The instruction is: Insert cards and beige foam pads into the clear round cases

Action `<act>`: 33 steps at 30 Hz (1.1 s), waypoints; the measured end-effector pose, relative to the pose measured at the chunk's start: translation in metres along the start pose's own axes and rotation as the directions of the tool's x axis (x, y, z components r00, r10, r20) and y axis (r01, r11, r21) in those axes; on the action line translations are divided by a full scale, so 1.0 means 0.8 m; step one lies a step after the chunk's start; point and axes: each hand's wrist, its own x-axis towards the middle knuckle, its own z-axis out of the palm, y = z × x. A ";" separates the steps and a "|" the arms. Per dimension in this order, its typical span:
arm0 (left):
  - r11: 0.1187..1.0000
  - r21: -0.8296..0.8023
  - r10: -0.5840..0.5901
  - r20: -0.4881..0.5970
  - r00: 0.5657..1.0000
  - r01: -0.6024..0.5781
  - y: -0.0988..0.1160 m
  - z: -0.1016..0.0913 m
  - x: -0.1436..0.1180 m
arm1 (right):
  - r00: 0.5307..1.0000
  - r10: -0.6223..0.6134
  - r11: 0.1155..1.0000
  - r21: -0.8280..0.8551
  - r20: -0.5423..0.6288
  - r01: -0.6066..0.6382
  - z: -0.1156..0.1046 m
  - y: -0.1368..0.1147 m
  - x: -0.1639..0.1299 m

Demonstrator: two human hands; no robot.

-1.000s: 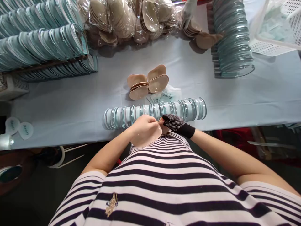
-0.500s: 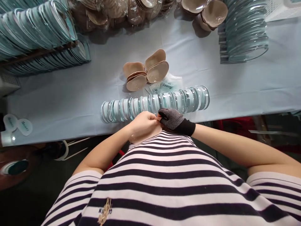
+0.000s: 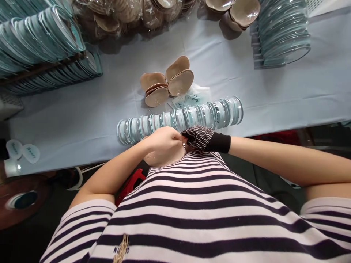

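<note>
My bare left hand [image 3: 164,138] is closed in a pinch at the inner edge of a beige stick-on bra [image 3: 161,157], whose cup hangs below it against my striped shirt. My right hand [image 3: 199,138], in a black glove with white dots, is closed at the same spot, fingertips almost touching the left ones. The bra's middle is mostly hidden by my fingers. Just beyond both hands lies a row of clear round plastic cases [image 3: 179,118] along the table edge. Behind the row are printed cards [image 3: 193,99] and a small pile of beige bra cups [image 3: 179,82].
Stacked clear cases stand at the left [image 3: 41,40] and at the right [image 3: 283,36]. Bagged beige cups [image 3: 123,14] lie at the back, with loose cups [image 3: 244,14] beside them. Two printed clear pieces [image 3: 30,153] rest at the table's left front corner.
My hands pull slightly apart, and the bra cup under my left hand shows more, shifted a little left. The view has tilted slightly; the things on the table stay put.
</note>
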 end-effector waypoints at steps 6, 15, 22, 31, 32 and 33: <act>0.917 -0.386 -0.133 -0.065 0.989 0.098 -0.008 0.049 0.000 | 0.962 0.029 0.988 0.151 -0.271 0.013 0.043 0.007 0.004; 0.904 -0.426 -0.066 -0.044 0.997 0.041 -0.017 0.014 0.001 | 0.862 0.168 0.965 0.259 -0.479 -0.044 0.007 0.038 0.007; 0.933 -0.354 0.078 0.010 0.997 -0.069 -0.001 0.009 0.001 | 0.970 -0.243 0.928 0.287 -0.009 0.236 -0.023 0.032 -0.012; 0.698 -0.708 0.121 -0.031 0.992 -0.107 -0.011 0.000 0.008 | 0.947 -0.242 0.844 0.435 -0.212 0.313 -0.035 0.039 -0.018; 0.661 -0.747 0.048 -0.051 0.998 -0.070 -0.017 0.002 0.019 | 0.946 -0.226 0.863 0.402 -0.234 0.306 -0.042 0.043 -0.016; 0.630 -0.776 -0.026 -0.059 0.998 -0.029 -0.023 0.004 0.032 | 0.944 -0.230 0.881 0.361 -0.238 0.306 -0.048 0.046 -0.012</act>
